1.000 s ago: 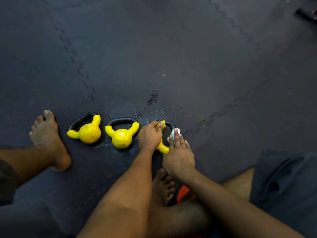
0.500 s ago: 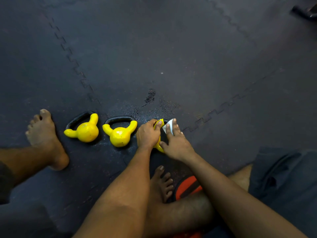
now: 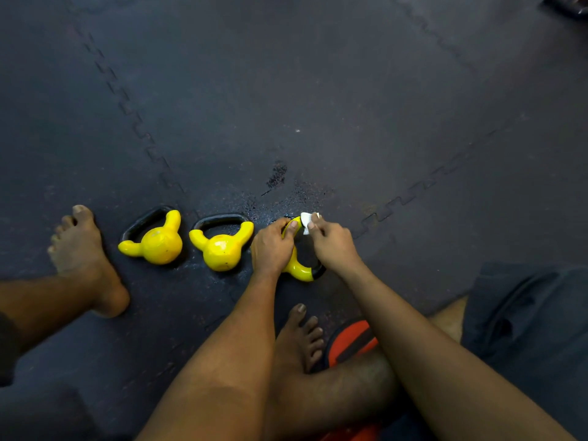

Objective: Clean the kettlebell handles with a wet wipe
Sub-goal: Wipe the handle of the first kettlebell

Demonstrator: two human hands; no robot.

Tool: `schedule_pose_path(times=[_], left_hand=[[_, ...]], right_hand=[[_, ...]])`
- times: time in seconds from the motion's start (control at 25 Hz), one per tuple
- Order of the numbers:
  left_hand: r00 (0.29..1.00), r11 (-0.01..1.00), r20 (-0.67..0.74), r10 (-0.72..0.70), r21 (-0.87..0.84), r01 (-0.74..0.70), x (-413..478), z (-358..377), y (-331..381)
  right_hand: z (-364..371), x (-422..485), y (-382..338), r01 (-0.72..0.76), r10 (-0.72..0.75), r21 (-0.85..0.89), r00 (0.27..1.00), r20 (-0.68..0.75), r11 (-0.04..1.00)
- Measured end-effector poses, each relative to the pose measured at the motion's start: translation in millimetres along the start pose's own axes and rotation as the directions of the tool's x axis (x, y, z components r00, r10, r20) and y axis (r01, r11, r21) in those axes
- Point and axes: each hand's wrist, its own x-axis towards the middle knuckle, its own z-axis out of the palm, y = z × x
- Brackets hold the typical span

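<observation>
Head view: three small yellow kettlebells with black loop handles sit in a row on a dark floor of interlocking rubber mats (image 3: 318, 90). The left kettlebell (image 3: 159, 246) and the middle kettlebell (image 3: 221, 253) stand just beside each other, untouched, their handles pointing to the far side. The right kettlebell (image 3: 297, 270) is turned so that its black handle (image 3: 319, 271) faces right. The left hand (image 3: 270, 246) covers its body, the grip clamped round the yellow metal with the thumb on the far horn. The right hand (image 3: 334, 245) has its grip pinched together on a folded white wet wipe (image 3: 306, 220), which is pressed against the far end of that handle. A dark wet patch (image 3: 278, 175) marks the mat just beyond the row. A bare left foot (image 3: 79, 253) rests left of the kettlebells; a bare right foot (image 3: 299, 338) lies near, between the forearms, touching an orange and black object (image 3: 350, 342) partly hidden under the leg.
</observation>
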Motion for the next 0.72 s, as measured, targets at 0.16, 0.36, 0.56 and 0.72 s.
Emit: schedule_pose_path(times=[0.16,0.36,0.56,0.72], left_hand=[[1.000,1.000,-0.020,0.015,-0.019,-0.015,-1,-1,-2],[1.000,0.996,-0.013,-0.002,-0.087,0.001,2,-1,-8],[1.000,0.997,-0.008,0.025,-0.073,-0.025,3,1,-11],[0.999,0.993,-0.006,0.032,-0.110,-0.033,2,-1,-13]], right_hand=[[5,22,13,-0.156,0.186,0.428,0.982,-0.031,0.890],[3,10,25,-0.406,0.272,0.671,0.914,0.301,0.621],[5,25,16,-0.415,0.216,0.733,0.909,0.356,0.538],[0,19,18,-0.473,0.075,0.744,0.862,0.501,0.471]])
